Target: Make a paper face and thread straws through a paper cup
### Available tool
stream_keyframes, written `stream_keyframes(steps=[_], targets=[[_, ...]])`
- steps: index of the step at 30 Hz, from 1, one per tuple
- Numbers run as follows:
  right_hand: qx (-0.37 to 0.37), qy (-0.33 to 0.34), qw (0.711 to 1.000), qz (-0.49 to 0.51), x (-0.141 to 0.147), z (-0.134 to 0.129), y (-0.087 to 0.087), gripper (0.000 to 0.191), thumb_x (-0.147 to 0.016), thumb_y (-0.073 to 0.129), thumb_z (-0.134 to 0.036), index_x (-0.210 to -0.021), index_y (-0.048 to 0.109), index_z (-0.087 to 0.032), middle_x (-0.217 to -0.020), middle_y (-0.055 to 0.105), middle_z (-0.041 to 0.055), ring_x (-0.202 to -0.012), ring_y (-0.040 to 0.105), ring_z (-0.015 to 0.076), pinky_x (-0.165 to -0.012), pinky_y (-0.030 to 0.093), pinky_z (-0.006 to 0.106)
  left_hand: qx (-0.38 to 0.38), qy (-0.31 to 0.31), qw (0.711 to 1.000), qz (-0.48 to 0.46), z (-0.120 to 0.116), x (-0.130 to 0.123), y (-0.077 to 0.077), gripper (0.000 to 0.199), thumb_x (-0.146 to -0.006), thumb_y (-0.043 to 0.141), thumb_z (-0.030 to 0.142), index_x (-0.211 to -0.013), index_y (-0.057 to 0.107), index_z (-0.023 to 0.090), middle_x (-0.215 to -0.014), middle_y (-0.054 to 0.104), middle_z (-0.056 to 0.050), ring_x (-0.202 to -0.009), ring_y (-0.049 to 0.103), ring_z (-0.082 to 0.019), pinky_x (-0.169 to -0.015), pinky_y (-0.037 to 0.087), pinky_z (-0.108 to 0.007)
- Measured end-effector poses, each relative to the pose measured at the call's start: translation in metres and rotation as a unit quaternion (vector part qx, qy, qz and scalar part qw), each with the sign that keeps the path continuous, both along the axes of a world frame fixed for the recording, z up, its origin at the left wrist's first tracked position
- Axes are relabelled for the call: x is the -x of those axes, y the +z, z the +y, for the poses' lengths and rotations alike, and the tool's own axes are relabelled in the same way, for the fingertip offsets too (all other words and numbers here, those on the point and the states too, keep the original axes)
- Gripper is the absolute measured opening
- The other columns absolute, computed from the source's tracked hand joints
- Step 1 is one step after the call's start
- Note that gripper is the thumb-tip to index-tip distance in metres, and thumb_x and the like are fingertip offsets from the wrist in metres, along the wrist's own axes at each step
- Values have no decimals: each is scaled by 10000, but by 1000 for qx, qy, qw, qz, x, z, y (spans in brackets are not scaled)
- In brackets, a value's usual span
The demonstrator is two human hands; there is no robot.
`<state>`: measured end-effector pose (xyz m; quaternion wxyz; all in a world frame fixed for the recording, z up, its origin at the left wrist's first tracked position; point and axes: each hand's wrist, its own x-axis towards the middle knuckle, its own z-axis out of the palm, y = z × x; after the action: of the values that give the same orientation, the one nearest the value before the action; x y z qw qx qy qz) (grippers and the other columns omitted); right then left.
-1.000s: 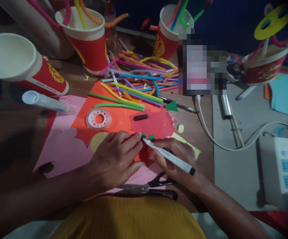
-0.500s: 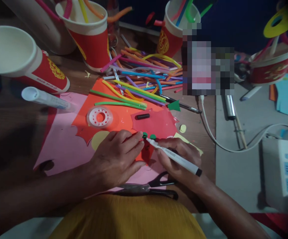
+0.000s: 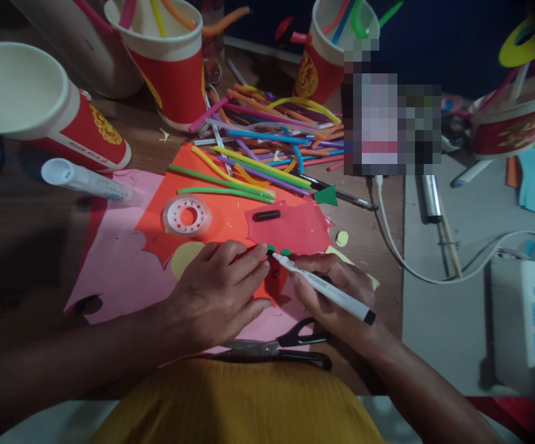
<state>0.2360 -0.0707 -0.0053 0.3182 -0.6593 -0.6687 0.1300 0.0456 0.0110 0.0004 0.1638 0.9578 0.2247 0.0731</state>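
Beyond the scissors (image 3: 267, 351), the right hand (image 3: 334, 320) pinches a white marker (image 3: 333, 293) slanting tip-first leftward and away; the left hand (image 3: 221, 290) lies flat. Farther beyond them, a red cup (image 3: 175, 80) holds pink, yellow and orange sticks (image 3: 158, 18).

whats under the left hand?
Pink paper, part of a yellow disc and a red-orange piece show around the left hand. Whatever lies directly beneath the palm is covered.
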Motion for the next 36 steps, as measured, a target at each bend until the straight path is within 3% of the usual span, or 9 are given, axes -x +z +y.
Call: stream_keyframes(steps=[36], targets=[[8, 6, 1000, 0, -3, -2, 1, 77, -798, 661, -267, -846, 621, -223, -721, 709, -31, -602, 659, 110, -597, 505, 212, 8, 4, 1000, -5, -2, 1, -4, 316, -873, 532, 358, -1071, 639, 135, -1230, 613, -69, -939, 559, -232, -798, 467, -394]])
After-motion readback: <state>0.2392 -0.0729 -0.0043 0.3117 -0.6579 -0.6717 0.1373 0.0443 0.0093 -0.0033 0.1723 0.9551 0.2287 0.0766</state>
